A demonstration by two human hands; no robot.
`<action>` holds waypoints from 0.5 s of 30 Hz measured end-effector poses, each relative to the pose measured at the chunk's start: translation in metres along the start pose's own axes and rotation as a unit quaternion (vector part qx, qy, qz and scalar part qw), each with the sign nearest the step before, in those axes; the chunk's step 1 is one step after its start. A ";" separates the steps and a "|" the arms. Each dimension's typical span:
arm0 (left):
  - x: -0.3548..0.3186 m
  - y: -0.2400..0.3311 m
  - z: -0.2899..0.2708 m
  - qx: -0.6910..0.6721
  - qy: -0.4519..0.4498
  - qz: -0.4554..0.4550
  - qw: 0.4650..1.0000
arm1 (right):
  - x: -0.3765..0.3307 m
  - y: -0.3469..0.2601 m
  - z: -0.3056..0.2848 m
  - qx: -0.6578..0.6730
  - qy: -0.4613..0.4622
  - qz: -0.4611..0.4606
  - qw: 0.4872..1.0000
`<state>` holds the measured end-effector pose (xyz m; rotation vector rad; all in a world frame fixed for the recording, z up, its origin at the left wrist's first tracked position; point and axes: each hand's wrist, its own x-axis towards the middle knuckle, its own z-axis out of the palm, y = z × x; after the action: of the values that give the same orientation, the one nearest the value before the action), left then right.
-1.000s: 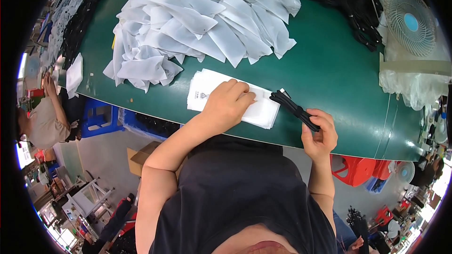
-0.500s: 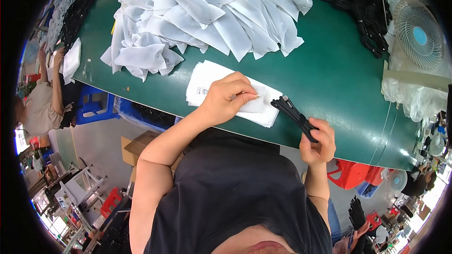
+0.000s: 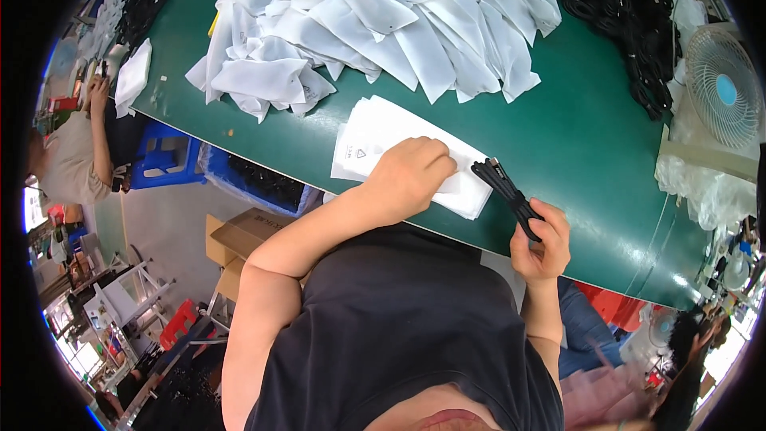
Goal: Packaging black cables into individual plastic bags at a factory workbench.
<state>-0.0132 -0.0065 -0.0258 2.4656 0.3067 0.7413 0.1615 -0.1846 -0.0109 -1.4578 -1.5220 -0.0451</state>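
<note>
My left hand [image 3: 408, 180] rests over a stack of flat white pouches [image 3: 392, 122] near the table's front edge. Its fingers are curled and closed on the top pouch [image 3: 452, 184]; the thumb is hidden under them. In my right hand [image 3: 542, 244] is a folded black cable [image 3: 511, 199], gripped at its lower end. The cable's upper end, with a small metal plug, points up and left toward the right side of the stack, just apart from it.
A big heap of white pouches [image 3: 415, 40] covers the back of the green table [image 3: 590, 168]. Black cables [image 3: 630, 40] lie at the back right, beside a fan [image 3: 723, 88]. Further left, another person [image 3: 76, 156] works near a blue stool [image 3: 163, 157].
My left hand has shifted slightly right and turned, so its thumb no longer shows. The right hand keeps the cable in nearly the same place. The whole view has swung a little.
</note>
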 end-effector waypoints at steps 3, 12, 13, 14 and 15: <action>0.001 -0.003 -0.005 -0.111 0.028 -0.063 0.991 | 0.001 -0.001 0.001 0.010 -0.008 -0.003 1.000; 0.003 -0.006 -0.014 -0.296 0.021 -0.208 0.932 | 0.007 0.000 0.006 0.010 -0.016 -0.048 0.999; 0.003 -0.006 -0.014 -0.308 0.017 -0.217 0.926 | 0.008 0.001 0.007 0.006 -0.031 -0.052 0.998; 0.004 -0.006 -0.015 -0.319 0.016 -0.227 0.920 | 0.009 0.003 0.007 0.006 -0.029 -0.052 0.998; 0.004 -0.006 -0.015 -0.318 0.015 -0.226 0.921 | 0.011 0.006 0.007 -0.006 -0.052 -0.081 0.995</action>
<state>-0.0190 0.0066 -0.0173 1.6840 0.5279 0.5604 0.1642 -0.1711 -0.0106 -1.3601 -1.7249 -0.0765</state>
